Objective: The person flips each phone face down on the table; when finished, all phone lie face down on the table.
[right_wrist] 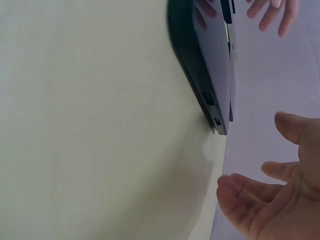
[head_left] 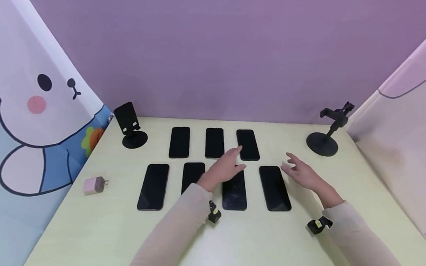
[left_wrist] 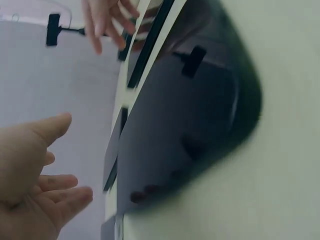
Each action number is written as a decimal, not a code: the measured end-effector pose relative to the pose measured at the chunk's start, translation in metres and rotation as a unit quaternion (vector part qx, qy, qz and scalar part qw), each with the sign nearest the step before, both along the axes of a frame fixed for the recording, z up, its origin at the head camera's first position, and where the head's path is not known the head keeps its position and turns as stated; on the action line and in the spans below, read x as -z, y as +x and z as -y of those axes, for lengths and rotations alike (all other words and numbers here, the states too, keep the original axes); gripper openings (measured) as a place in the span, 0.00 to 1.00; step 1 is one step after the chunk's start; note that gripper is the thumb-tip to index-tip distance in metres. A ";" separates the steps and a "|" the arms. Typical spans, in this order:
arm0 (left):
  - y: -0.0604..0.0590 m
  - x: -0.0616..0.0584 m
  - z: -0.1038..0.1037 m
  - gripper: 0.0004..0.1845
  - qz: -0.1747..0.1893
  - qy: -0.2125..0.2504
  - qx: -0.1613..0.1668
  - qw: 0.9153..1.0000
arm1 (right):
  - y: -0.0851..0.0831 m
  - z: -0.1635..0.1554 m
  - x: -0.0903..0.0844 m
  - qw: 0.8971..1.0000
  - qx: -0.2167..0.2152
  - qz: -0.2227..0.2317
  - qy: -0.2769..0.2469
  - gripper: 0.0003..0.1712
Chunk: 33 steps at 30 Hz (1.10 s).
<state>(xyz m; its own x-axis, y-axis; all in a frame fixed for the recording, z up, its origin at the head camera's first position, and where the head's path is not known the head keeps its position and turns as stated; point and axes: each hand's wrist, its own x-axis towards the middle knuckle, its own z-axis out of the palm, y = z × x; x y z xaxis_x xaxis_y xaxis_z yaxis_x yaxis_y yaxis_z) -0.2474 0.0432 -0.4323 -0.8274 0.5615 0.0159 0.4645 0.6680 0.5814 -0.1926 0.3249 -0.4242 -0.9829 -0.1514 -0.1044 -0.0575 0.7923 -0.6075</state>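
Nearest the head camera we noted two pale sleeves, each with a small black wrist camera, reaching forward over the pale yellow tabletop [head_left: 76, 239]. We observed the left hand [head_left: 224, 165] held flat, fingers straight and relaxed, hovering over the gap between the two rows of phones, gripping nothing; its fingertips pointed at the back-right phone [head_left: 248, 144], and we could not tell whether they touched it. We observed the right hand [head_left: 301, 171] likewise with fingers spread and relaxed, holding nothing, just right of the front-right phone [head_left: 274, 188].

Seven black phones lay face up, screens dark. Back row: three, including the back-left phone [head_left: 179, 142] and back-middle phone [head_left: 214, 142]. Front row: four, including the front-left phone [head_left: 153, 186], a second phone [head_left: 192, 175] partly hidden under the left forearm, and a third phone [head_left: 234, 192] below the left hand.

We logged a black folding phone stand [head_left: 130, 128] at the back left, a black clamp stand [head_left: 328, 134] at the back right, and a pink charger plug [head_left: 94, 185] near the left edge. A cartoon rabbit panel [head_left: 24, 95] stood at left. We could read no brand or writing on any phone; a cut-off pale letter at the lower right was illegible.
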 end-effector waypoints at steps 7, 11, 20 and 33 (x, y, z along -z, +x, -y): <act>0.011 0.007 -0.042 0.33 0.035 -0.007 -0.003 0.999 | 0.004 0.002 0.002 0.999 -0.011 0.024 -0.022 0.33; 0.014 0.012 -0.058 0.32 0.043 -0.012 -0.006 0.999 | 0.004 0.006 0.004 0.999 -0.017 0.030 -0.038 0.28; 0.013 0.024 -0.076 0.26 0.039 0.009 -0.019 0.999 | 0.001 0.004 0.010 0.996 -0.010 0.048 -0.077 0.26; 0.026 0.028 -0.086 0.26 0.033 0.008 -0.054 0.998 | -0.004 0.009 0.014 0.993 0.030 0.065 -0.091 0.27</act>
<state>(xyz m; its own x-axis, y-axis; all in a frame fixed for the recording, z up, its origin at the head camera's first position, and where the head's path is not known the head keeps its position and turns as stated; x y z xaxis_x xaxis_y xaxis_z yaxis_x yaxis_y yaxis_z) -0.2213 0.1290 -0.4604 -0.8822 0.4697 -0.0329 0.3506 0.7020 0.6198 -0.1968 0.3159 -0.4386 -0.9706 -0.1213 -0.2080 0.0751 0.6685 -0.7399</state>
